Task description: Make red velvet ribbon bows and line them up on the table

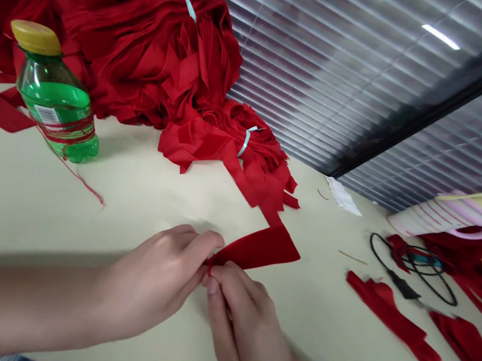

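Both hands meet near the front middle of the table. My left hand (158, 278) is closed, its thumb and fingers pinching the narrow end of a red fabric strip (264, 248). My right hand (243, 324) presses in from the other side, pinching the same end, where a bit of red thread (209, 269) shows between the fingertips. The strip's wide part fans out up and to the right, away from the hands. Just behind it lies a bundle of red strips (247, 144) tied with a pale blue ribbon. My fingers hide the exact grip.
A green bottle (58, 105) with a yellow cap, wound with red thread, stands at the left. Behind is a large red fabric heap (153, 40) against blinds. Rightward are a striped cup (445, 213), a black cable (405, 281) and loose red pieces (394, 319) on the table (150, 189).
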`<state>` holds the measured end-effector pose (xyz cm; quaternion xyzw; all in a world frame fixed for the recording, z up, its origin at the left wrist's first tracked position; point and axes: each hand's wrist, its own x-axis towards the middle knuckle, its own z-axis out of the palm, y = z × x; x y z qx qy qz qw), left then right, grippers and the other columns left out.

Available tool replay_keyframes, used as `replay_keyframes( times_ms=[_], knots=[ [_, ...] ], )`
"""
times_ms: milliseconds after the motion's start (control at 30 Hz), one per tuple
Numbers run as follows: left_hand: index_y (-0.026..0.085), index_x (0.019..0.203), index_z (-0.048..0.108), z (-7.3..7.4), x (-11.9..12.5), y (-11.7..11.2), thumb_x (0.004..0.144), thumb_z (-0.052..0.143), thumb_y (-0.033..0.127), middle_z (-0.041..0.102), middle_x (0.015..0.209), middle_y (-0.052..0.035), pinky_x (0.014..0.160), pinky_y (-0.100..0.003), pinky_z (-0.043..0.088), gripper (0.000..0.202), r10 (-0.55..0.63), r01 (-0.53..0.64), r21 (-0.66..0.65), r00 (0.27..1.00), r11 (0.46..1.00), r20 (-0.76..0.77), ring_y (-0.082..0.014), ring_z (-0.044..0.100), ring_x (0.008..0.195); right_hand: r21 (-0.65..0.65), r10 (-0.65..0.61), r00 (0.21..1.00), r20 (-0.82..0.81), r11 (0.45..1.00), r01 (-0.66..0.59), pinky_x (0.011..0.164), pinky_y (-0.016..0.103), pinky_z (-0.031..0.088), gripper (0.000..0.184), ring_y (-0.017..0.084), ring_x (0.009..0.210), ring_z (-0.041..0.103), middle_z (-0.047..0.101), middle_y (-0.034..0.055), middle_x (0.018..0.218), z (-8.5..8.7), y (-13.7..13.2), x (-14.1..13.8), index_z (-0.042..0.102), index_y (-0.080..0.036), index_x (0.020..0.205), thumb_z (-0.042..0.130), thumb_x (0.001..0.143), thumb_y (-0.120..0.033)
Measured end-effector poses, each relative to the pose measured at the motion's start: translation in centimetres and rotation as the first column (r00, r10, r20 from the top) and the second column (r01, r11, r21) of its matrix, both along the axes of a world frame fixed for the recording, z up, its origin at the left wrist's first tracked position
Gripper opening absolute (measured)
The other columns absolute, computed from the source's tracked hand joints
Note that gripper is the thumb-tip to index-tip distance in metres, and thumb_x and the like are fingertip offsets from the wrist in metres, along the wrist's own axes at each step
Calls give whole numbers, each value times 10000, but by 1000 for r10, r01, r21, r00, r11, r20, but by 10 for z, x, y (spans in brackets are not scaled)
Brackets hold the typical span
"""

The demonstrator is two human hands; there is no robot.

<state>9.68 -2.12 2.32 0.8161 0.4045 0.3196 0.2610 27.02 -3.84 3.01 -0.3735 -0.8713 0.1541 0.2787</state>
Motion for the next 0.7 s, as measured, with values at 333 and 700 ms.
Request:
replay_keyframes(
  times_ms=[333,700],
  knots=[
    [149,802,576,2,-1,3,881,436,53,598,791,-48,670,-336,462,187,0,2,44,998,999,-56,-204,570,755,58,32,999,9,998,-32,468,255,321,179,112,539,403,436,-18,639,4,2,-1,405,-199,769,348,888,-77],
    [170,719,578,11,-3,12,824,546,58,578,664,46,561,-218,369,157,144,-140,-76,988,987,59,-97,519,597,-134,-103,986,-133,987,85,437,224,301,165,83,485,344,387,-47,623,-3,2,0,414,-205,761,376,906,-137]
  ],
)
